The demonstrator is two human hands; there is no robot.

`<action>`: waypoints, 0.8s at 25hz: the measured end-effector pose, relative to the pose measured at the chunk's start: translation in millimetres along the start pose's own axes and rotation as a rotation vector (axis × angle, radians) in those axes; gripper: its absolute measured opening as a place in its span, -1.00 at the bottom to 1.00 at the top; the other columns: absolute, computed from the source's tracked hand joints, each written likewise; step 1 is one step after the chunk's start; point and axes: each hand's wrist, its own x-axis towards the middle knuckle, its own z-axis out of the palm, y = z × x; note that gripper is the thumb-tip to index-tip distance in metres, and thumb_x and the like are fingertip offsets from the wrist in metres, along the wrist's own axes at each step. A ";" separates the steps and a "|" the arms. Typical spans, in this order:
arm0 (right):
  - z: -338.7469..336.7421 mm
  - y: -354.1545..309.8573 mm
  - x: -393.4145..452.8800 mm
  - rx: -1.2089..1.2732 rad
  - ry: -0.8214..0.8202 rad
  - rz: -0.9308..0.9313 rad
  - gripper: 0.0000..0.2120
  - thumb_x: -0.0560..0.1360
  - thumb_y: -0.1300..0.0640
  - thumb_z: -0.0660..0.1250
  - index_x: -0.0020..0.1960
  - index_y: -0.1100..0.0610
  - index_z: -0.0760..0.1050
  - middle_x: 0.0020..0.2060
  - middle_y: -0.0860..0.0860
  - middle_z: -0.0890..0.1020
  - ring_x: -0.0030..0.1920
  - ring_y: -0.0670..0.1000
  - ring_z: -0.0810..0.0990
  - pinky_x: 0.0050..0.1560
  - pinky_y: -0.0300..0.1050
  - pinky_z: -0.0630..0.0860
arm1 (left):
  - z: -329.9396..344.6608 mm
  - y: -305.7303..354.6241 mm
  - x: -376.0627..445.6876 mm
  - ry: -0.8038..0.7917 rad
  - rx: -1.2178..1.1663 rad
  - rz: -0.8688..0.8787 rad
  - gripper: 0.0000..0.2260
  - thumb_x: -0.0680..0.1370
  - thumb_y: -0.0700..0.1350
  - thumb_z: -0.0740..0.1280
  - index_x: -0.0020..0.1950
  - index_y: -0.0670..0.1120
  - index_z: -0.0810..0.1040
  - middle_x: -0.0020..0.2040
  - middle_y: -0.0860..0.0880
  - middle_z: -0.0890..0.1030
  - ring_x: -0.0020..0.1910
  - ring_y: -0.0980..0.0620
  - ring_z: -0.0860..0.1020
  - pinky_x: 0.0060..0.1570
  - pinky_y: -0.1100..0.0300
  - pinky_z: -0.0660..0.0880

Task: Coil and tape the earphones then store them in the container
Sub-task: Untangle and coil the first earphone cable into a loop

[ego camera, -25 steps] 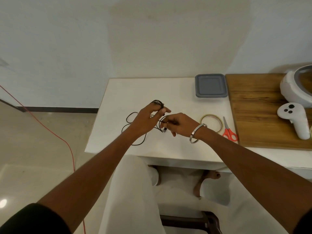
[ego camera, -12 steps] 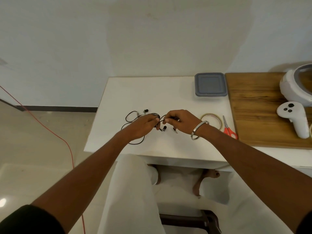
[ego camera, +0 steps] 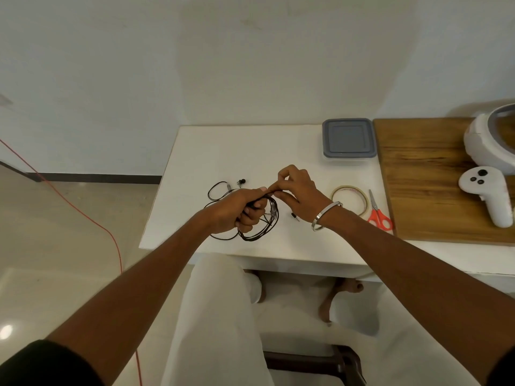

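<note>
Black wired earphones (ego camera: 262,231) lie partly coiled on the white table (ego camera: 239,151). My left hand (ego camera: 237,210) grips a bundle of cable loops that hang below its fingers. My right hand (ego camera: 295,190) pinches the cable just above the left hand's thumb. Loose cable and an earbud (ego camera: 242,181) trail on the table behind the left hand. The jack plug (ego camera: 294,216) lies under the right wrist. A roll of clear tape (ego camera: 350,198) sits to the right. The grey-lidded container (ego camera: 348,140) stands shut at the table's back right.
Red-handled scissors (ego camera: 378,215) lie right of the tape, by the edge of a wooden board (ego camera: 429,185). A white headset (ego camera: 493,140) and a white controller (ego camera: 487,193) rest on the board. My knees are under the table's front edge. A red cable (ego camera: 83,215) runs across the floor.
The left hand has turned palm-in and now holds several loops hanging from it. The right hand has risen slightly and brought the cable over the left hand's thumb.
</note>
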 end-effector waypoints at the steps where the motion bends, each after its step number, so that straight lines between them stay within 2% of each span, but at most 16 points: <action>1: -0.3 -1.6 -0.1 0.024 0.004 -0.006 -0.79 0.56 0.15 0.24 0.14 0.05 0.58 0.02 0.06 0.46 0.02 0.08 0.37 0.00 0.02 0.42 | 1.5 0.5 -0.3 -0.014 -0.052 -0.004 -0.58 0.67 0.08 0.01 -0.37 -0.02 0.27 -0.45 0.07 0.14 -0.47 0.09 0.00 -0.48 0.24 -0.01; 4: -0.2 -8.2 -2.1 0.176 0.028 -0.041 -0.79 0.54 0.25 0.26 0.12 0.14 0.60 -0.08 0.09 0.55 -0.09 0.01 0.44 -0.08 -0.30 0.35 | 5.9 2.2 -1.3 -0.025 -0.166 -0.001 -0.58 0.66 0.06 0.02 -0.39 -0.02 0.24 -0.47 0.07 0.14 -0.47 0.09 -0.01 -0.50 0.24 -0.01; 6: 0.5 -11.3 -3.4 0.289 0.057 -0.006 -0.77 0.52 0.31 0.26 0.11 0.18 0.60 -0.12 0.09 0.60 -0.14 0.00 0.52 -0.11 -0.35 0.41 | 6.6 3.1 -1.1 -0.007 -0.207 0.016 -0.59 0.66 0.04 0.02 -0.39 -0.02 0.23 -0.48 0.07 0.15 -0.48 0.09 0.00 -0.51 0.25 0.01; 9: -0.7 -16.5 -3.5 0.482 -0.026 0.176 -0.77 0.55 0.31 0.19 0.12 0.22 0.58 -0.15 0.11 0.63 -0.16 0.08 0.59 -0.06 -0.18 0.53 | 2.6 4.0 0.5 0.033 -0.236 0.057 -0.60 0.66 0.03 0.02 -0.37 -0.03 0.22 -0.47 0.07 0.14 -0.49 0.09 0.00 -0.52 0.26 0.02; 11: -1.9 -22.1 -2.8 0.744 -0.085 0.301 -0.76 0.59 0.28 0.13 0.09 0.33 0.55 -0.15 0.22 0.62 -0.18 0.15 0.60 -0.01 0.02 0.56 | 0.3 4.9 2.0 0.065 -0.238 0.072 -0.61 0.66 0.03 0.02 -0.36 -0.03 0.22 -0.46 0.06 0.13 -0.49 0.10 0.00 -0.52 0.25 0.02; 13: -5.6 -27.3 -2.2 0.970 -0.118 0.391 -0.69 0.61 0.18 0.12 0.03 0.40 0.52 -0.19 0.21 0.60 -0.20 0.15 0.60 -0.01 0.08 0.56 | -0.4 5.4 2.8 0.097 -0.240 0.080 -0.61 0.66 0.03 0.01 -0.36 -0.02 0.23 -0.47 0.06 0.13 -0.49 0.10 0.00 -0.51 0.24 0.01; 15: -7.8 -27.5 -2.9 0.926 -0.135 0.367 -0.70 0.60 0.11 0.17 0.00 0.33 0.54 -0.20 0.15 0.62 -0.17 0.09 0.62 0.00 0.06 0.58 | -0.6 5.4 3.8 0.124 -0.234 0.089 -0.61 0.66 0.03 0.01 -0.36 -0.02 0.24 -0.48 0.07 0.14 -0.50 0.10 0.01 -0.50 0.23 0.00; 17: -8.1 -24.5 -4.7 0.826 -0.146 0.318 -0.80 0.57 0.19 0.21 0.05 0.27 0.56 -0.19 0.12 0.63 -0.15 0.04 0.64 0.03 0.02 0.58 | -1.3 5.0 5.5 0.159 -0.231 0.091 -0.62 0.66 0.03 0.02 -0.35 -0.02 0.25 -0.48 0.07 0.15 -0.53 0.13 0.04 -0.49 0.24 0.01; 20: -7.8 -21.5 -2.7 0.771 -0.145 0.329 -0.79 0.55 0.30 0.20 0.11 0.25 0.56 -0.16 0.11 0.63 -0.13 0.02 0.63 0.04 -0.04 0.58 | -2.4 3.3 8.6 0.205 -0.245 0.088 -0.63 0.66 0.02 0.03 -0.33 -0.04 0.27 -0.49 0.07 0.17 -0.57 0.15 0.09 -0.53 0.28 0.05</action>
